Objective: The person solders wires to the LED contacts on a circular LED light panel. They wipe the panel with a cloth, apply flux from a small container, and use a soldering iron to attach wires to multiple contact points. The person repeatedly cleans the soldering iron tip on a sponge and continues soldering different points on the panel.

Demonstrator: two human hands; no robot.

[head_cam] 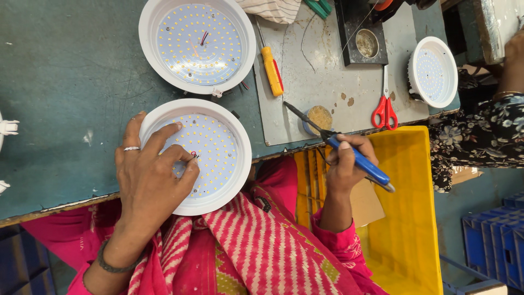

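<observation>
Near lamp: the round white LED panel lamp [210, 150] lies at the bench's near edge, partly over your lap; its shallow white rim encloses a disc studded with small yellow LED dots.
Left hand: your left hand [150, 175] rests on the lamp's left side, fingers spread, thumb and forefinger pinched on short wires at the disc's centre.
Right hand: your right hand [346, 164] is closed around the blue handle of a soldering iron [349, 153], its dark tip pointing up-left toward a small round tin [318, 117].
Tin contents: a yellowish paste; its kind cannot be made out.
Second lamp: a matching lamp [197, 43] lies just beyond the first, with red and dark wires at its centre.
Third lamp: a smaller one [434, 71] sits at the bench's far right edge.
Yellow crate [406, 218]: stands below the bench to your right; the visible interior shows only bare yellow walls.
Grey plate [327, 76]: carries a yellow-handled screwdriver [271, 68], red scissors [385, 106] and a black stand [363, 35] holding a round metal cup.
Cut off: green-handled tools at the top edge; a co-worker's sleeve [480, 136] at right.
</observation>
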